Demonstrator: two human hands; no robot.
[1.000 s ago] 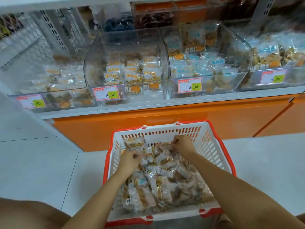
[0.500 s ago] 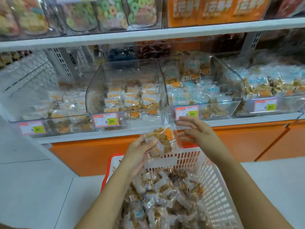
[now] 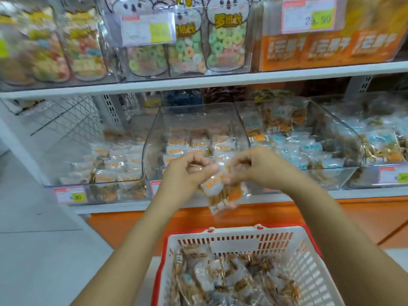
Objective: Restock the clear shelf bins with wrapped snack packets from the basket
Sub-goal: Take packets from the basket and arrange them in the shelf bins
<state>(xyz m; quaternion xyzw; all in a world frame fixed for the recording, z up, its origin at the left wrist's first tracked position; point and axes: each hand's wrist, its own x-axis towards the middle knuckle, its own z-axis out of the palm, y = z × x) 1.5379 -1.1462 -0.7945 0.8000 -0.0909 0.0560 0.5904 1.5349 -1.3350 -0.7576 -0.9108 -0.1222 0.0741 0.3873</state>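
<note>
Basket [image 3: 234, 245] sits at the bottom centre of the frame, white mesh with a red rim, and loose wrapped packets [image 3: 231, 281] fill it in a heap. Above it, in the middle of the frame, the left hand [image 3: 187, 173] and right hand [image 3: 260, 166] meet over a small bunch [image 3: 223, 195] of the same packets. Both sets of fingers are curled and pinch the upper edges of the wrappers, so the bunch hangs below the knuckles, in the air in front of the shelf edge and not yet in any bin. How many packets it holds I cannot tell.

They look light and thin-skinned, the film crinkly and probably slippery, the brown sticks inside likely brittle. A hold on the sealed edge, or flat across the faces, should serve better than a squeeze on the middle. Orange characters on the white part of the wrappers are too blurred to read.

Behind the hands stands the middle bin [image 3: 196, 120], clear-walled, with like packets in rows. The left bin [image 3: 99, 171] holds more of them, and the right bin [image 3: 309, 149] holds blue-labelled ones, one showing the large letters "CRI". A price tag [image 3: 70, 194] at the lower left reads 8.80. On the upper shelf [image 3: 198, 82] stand bags of ring sweets [image 3: 225, 45] and orange boxes [image 3: 331, 47]; the upper tag [image 3: 309, 15] ends in .90.
</note>
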